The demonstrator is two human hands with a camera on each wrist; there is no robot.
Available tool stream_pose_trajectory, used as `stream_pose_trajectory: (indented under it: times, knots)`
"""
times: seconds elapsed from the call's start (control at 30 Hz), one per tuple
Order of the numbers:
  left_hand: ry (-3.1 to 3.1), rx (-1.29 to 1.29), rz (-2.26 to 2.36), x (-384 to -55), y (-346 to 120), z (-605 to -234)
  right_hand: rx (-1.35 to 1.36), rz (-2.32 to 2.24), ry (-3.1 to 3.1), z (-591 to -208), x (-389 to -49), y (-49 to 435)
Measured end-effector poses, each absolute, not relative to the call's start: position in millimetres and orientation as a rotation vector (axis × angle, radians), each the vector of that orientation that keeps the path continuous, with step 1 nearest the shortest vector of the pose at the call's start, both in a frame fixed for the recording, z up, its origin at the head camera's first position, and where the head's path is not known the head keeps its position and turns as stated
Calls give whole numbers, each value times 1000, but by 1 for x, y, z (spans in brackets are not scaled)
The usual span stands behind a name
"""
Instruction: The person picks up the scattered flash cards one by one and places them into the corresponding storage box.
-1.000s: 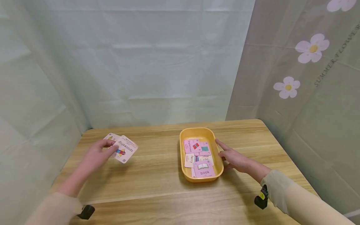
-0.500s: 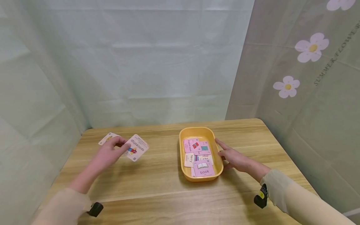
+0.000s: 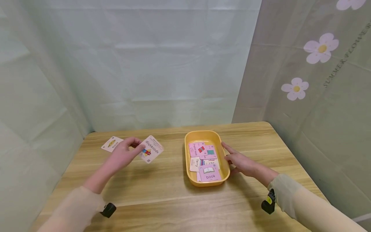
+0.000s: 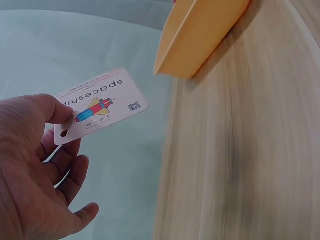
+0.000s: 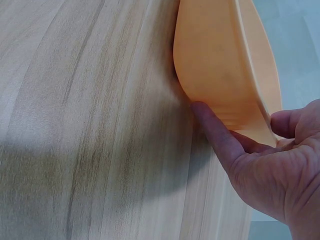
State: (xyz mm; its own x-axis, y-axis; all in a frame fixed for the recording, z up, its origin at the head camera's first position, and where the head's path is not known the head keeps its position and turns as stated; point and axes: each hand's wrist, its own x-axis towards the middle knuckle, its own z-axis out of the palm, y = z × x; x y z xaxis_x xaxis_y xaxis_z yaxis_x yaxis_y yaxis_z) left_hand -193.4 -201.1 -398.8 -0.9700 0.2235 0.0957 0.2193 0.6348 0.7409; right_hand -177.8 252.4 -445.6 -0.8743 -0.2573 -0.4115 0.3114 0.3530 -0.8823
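Note:
My left hand (image 3: 124, 154) pinches a spaceship flashcard (image 3: 152, 149) between thumb and fingers, raised over the left-middle of the table. In the left wrist view the card (image 4: 102, 105) shows a rocket picture and a punched hole by the thumb. Behind that hand, a boat flashcard (image 3: 111, 144) lies at the table's back left. My right hand (image 3: 242, 164) rests against the right side of a yellow plastic tray (image 3: 187, 174), fingers spread. In the right wrist view, its fingers touch the outer wall of the tray (image 5: 215, 60).
Inside the tray lie several flashcards, among them a book card (image 3: 210, 174), an English book card (image 3: 197, 149) and a ferry card (image 3: 195, 164). The wooden table (image 3: 162, 203) meets hanging cloth (image 3: 174, 64) at its back and sides.
My left hand has moved right with the spaceship card, toward the tray. The boat card, earlier partly covered by it, now shows more fully. My right hand and the tray have stayed put.

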Motion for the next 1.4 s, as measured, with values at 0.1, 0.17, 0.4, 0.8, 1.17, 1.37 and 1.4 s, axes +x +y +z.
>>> stream_pose_trajectory:
  times: [0.1, 0.17, 0.4, 0.8, 1.17, 1.37, 1.4]
  knots:
    - [2830, 403, 1277, -195, -194, -397, 53, -1550, 2135, -446, -177, 252]
    - [2824, 409, 1273, -195, -191, -396, 60, -1549, 2138, -446, -177, 252]
    - [2826, 411, 1208, -198, -180, -392, 72, -1551, 2137, -446, -177, 252]
    - [2759, 513, 1296, -204, -155, -380, 61, -1556, 2132, -447, -177, 254]
    - [2725, 636, 1328, -208, -123, -367, 65, -1552, 2138, -446, -177, 254]
    - [2721, 674, 1280, -211, -108, -367, 65, -1551, 2145, -446, -177, 252]
    - [2720, 682, 1270, -211, -106, -367, 67, -1549, 2147, -446, -178, 252]
